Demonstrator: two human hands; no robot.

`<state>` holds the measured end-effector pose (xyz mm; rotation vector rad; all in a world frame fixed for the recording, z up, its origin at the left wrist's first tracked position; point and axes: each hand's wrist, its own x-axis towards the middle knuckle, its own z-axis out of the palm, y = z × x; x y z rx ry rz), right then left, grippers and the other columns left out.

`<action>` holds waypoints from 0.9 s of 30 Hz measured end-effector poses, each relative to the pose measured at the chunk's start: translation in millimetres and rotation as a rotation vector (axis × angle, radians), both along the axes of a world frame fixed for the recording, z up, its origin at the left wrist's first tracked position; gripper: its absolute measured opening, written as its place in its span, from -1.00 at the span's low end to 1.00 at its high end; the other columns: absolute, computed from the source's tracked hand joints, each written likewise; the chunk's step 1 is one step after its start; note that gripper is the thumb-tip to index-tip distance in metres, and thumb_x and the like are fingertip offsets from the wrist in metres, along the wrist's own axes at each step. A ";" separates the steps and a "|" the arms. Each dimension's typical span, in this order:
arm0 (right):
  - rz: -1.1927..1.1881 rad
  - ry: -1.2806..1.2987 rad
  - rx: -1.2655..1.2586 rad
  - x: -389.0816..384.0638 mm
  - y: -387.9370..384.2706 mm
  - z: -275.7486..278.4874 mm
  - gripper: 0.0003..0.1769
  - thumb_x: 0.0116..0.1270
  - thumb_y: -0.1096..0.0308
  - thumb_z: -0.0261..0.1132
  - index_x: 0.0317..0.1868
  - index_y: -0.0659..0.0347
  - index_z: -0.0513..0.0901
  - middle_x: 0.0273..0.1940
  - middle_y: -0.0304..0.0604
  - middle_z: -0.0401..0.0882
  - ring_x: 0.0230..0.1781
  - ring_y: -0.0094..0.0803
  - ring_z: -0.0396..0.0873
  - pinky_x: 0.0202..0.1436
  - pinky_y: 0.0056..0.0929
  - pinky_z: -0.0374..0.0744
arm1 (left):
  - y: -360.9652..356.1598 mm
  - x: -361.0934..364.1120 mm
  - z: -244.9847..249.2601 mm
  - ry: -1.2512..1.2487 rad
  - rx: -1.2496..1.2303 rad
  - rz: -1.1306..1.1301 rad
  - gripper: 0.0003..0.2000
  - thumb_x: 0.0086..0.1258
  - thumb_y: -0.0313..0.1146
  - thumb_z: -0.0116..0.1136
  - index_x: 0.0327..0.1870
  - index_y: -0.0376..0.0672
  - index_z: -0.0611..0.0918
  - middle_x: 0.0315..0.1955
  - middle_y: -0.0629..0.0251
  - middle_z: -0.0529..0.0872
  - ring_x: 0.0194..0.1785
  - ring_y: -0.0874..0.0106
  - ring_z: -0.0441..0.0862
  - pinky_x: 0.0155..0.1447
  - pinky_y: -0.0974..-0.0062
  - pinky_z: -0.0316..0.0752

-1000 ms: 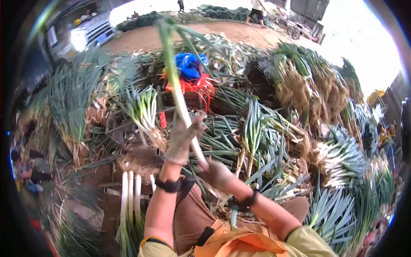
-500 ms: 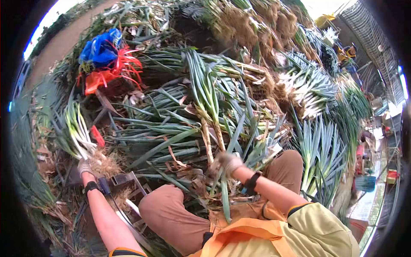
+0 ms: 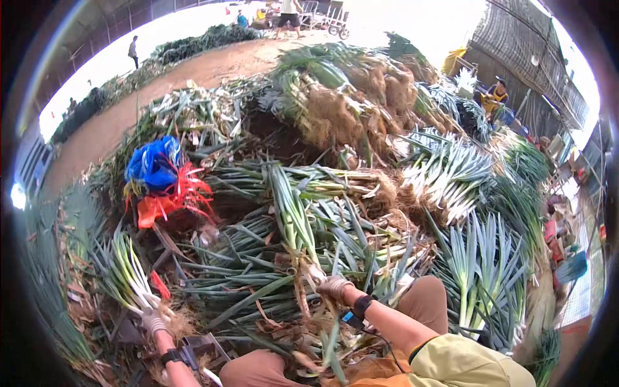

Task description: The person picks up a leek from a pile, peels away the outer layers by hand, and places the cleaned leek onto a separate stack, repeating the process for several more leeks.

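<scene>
My left hand (image 3: 155, 322), in a pale glove, is closed around the white lower ends of a small bunch of green onions (image 3: 131, 274), next to their brown roots. My right hand (image 3: 334, 288), also gloved, is closed at the lower end of a long green onion (image 3: 298, 226), whose pale shank shows just above my fingers. Beside it a brown, dirt-covered stalk (image 3: 301, 295) hangs down. Both lie over a heap of untrimmed green onions (image 3: 245, 284). My fingertips are partly hidden.
Blue netting (image 3: 153, 164) and red plastic strips (image 3: 187, 193) sit on a stand at left. Cleaned green onions (image 3: 445, 180) lie in a row at right, with more leafy ones (image 3: 483, 271) nearer. A rooty pile (image 3: 348, 103) rises behind. A co-worker (image 3: 495, 97) sits at far right.
The view has tilted up, so the yard and distant people now show. My right hand, blurred before, is now sharper at the stalk's lower end, where a pale shank shows. My left hand keeps its bunch.
</scene>
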<state>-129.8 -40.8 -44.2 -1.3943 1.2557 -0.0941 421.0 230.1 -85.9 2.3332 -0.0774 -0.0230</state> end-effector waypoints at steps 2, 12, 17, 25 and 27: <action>0.136 0.263 -0.149 -10.8 5.1 25.0 -0.38 -0.07 -0.09 0.20 -0.28 0.40 0.57 -0.38 0.12 0.58 -0.37 -0.12 0.55 -0.26 -0.28 0.47 | -36.5 -47.4 6.5 1.114 -1.534 -0.606 -0.77 0.25 -0.25 -0.04 -0.20 -0.19 0.52 -0.54 0.15 0.58 -0.56 0.31 0.48 -0.49 0.39 0.36; 0.352 0.167 -0.455 -84.8 140.0 98.1 -0.59 -0.02 0.05 0.25 -0.36 0.28 0.51 -0.43 0.14 0.53 -0.36 0.02 0.52 -0.29 -0.21 0.47 | -176.3 -465.6 121.4 1.388 -0.959 -0.864 -0.69 0.29 -0.13 -0.07 -0.19 -0.19 0.52 -0.40 0.15 0.60 -0.36 0.32 0.55 -0.26 0.41 0.47; 0.279 -0.175 -0.558 -122.9 160.0 114.9 -0.61 0.10 0.17 0.20 -0.15 0.24 0.38 -0.48 0.07 0.46 -0.49 -0.07 0.46 -0.44 -0.26 0.45 | -192.4 -484.8 180.6 1.071 -1.023 -0.945 -0.73 0.36 -0.29 -0.19 -0.15 -0.27 0.52 -0.42 0.29 0.60 -0.40 0.46 0.54 -0.23 0.60 0.46; 1.400 0.269 -1.101 -163.3 133.9 80.3 -0.75 0.19 0.38 0.10 -0.12 0.24 0.53 -0.21 -0.18 0.54 -0.24 -0.33 0.49 -0.05 -0.45 0.46 | -189.3 -442.0 330.3 0.949 -1.308 -0.950 -0.67 0.21 -0.25 0.05 -0.11 -0.31 0.49 -0.27 0.14 0.61 -0.21 0.26 0.59 -0.21 0.37 0.55; 0.883 -0.147 -0.808 -160.1 102.5 94.7 -0.68 0.22 0.35 0.13 -0.01 0.23 0.49 -0.19 -0.27 0.53 -0.23 -0.49 0.45 -0.07 -0.54 0.45 | -194.8 -416.5 310.0 0.830 -1.207 -0.997 -0.68 0.16 -0.28 0.09 -0.13 -0.30 0.50 -0.29 0.15 0.61 -0.23 0.27 0.59 -0.21 0.37 0.54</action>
